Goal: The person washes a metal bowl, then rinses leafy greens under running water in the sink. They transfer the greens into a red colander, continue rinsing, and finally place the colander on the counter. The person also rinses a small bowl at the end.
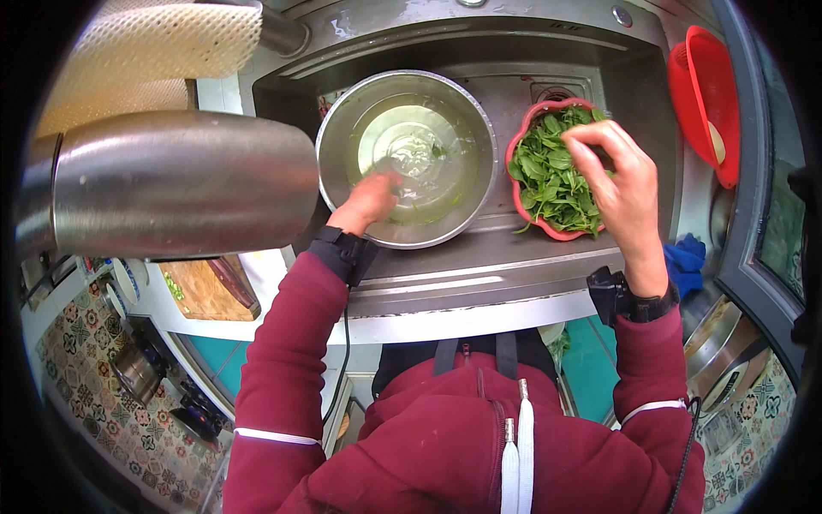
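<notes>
A large round metal basin (327,160) of water stands in the sink. My left hand (369,202) reaches over its near-left rim, with the fingertips at or under the water; whether they hold anything is hidden. A few green leaf bits (438,151) float there. To the right, a red scalloped basket (515,173) is heaped with green leaves (549,164), some poking past the rim. Over the basket's right side is my right hand (620,177), thumb and index finger brought together at the tips. I cannot tell if a leaf is pinched between them.
The stainless steel sink (443,273) surrounds both vessels. A thick metal cylinder (186,183) juts in from the left, above a wooden cutting board (199,292) with a knife (232,283). A red plastic container (703,109) and a blue cloth (686,263) lie at the right.
</notes>
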`<state>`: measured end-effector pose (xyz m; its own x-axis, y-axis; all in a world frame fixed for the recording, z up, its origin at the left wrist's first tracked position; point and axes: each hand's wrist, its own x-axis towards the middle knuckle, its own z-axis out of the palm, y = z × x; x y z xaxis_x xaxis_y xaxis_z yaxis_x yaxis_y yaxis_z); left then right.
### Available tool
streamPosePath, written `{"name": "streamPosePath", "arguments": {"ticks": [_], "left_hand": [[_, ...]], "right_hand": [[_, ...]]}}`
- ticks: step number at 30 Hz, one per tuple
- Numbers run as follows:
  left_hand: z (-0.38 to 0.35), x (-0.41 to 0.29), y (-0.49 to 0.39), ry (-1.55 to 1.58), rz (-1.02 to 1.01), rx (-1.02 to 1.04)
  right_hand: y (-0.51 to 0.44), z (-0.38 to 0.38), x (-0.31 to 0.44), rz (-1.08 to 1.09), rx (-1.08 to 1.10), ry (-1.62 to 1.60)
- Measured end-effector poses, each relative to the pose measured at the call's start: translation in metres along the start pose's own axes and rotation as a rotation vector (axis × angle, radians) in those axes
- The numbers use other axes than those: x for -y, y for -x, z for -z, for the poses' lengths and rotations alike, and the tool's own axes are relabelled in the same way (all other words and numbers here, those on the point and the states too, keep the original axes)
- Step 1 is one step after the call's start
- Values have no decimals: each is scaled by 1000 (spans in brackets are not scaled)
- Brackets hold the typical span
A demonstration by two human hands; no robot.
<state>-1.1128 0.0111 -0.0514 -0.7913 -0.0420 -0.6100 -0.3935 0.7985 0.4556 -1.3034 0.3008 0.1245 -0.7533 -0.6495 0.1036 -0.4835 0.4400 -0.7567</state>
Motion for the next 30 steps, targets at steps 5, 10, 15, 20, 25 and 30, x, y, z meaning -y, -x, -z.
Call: {"name": "streamPosePath", "arguments": {"ticks": [5,10,15,20,25,30], "left_hand": [[-42,-6,-31,-9,-3,214],[-52,-29,-34,92,-103,374],[-37,-34,-21,195,-128,445],[-5,-19,6,291,-47,342],[32,-32,27,304,57,-18],[43,-129,53,533,-301,-474]], "right_hand": [[24,-4,-34,37,158,635],[18,-37,-44,51,126,42],[-23,-153,-47,266,441,334],[-48,-222,-69,180,708,617],[-50,-195,-62,-44,726,476],[-26,-70,-8,86,314,-72]]}}
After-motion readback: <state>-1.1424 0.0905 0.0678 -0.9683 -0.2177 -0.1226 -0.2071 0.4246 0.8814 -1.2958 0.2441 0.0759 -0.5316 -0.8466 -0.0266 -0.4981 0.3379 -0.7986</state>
